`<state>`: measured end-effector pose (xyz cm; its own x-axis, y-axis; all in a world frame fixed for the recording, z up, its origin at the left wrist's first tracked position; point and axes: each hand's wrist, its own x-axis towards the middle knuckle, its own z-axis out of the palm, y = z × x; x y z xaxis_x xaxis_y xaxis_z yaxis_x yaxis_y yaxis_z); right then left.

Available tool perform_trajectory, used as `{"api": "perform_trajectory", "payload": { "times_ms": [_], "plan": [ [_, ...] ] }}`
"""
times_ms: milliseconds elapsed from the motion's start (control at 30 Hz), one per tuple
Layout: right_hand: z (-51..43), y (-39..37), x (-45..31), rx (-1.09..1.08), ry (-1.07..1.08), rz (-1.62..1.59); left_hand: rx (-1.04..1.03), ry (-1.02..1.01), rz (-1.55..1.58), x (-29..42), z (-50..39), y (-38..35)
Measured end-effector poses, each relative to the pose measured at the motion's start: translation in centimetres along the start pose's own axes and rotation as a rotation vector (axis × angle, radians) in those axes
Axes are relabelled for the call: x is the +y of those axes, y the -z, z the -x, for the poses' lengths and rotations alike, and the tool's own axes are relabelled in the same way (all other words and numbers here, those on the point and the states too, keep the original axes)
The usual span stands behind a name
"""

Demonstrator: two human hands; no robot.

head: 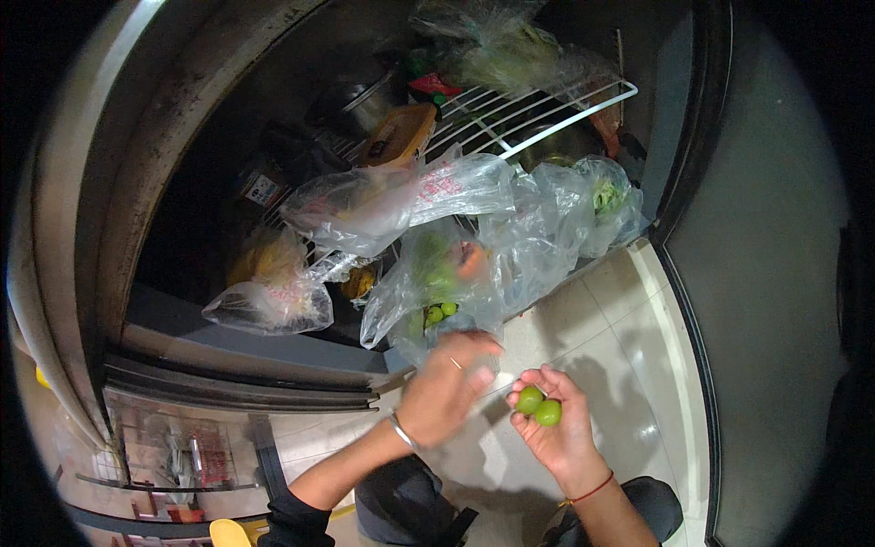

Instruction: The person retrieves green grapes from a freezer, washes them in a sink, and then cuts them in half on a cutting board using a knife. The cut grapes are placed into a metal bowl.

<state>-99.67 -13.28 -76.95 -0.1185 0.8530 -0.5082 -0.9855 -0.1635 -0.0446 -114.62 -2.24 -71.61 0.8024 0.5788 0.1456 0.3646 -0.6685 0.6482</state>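
Note:
In my right hand [564,429] two green grapes [537,405] rest against the curled fingers, palm up. My left hand [448,390], blurred, is at the lower edge of an open clear plastic bag [389,314]. Whether its fingers grip the plastic cannot be made out. More green grapes [439,314] lie in that bag's mouth. Behind them, inside the plastic, show something leafy green [435,263] and an orange-red fruit or vegetable [470,258].
Wire shelves [567,123] of an open refrigerator carry plastic bags [451,188], a lidded orange tub [400,133] and a metal pot [369,102]. A bag with yellowish contents [280,287] overhangs at left. The open door [772,273] stands right, above a tiled floor [615,383].

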Motion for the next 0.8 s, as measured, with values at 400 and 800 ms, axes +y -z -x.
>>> {"api": "perform_trajectory", "payload": {
  "times_ms": [400, 800],
  "plan": [
    [1.6, -1.9, -2.0, -0.016, 0.089, 0.172, -0.342, 0.508, -1.098, -11.6, 2.2, 2.2],
    [1.1, -1.5, -1.9, 0.056, 0.147, 0.255, -0.283, 0.534, -0.757, -30.1, 1.9, -2.1]
  ]
}}
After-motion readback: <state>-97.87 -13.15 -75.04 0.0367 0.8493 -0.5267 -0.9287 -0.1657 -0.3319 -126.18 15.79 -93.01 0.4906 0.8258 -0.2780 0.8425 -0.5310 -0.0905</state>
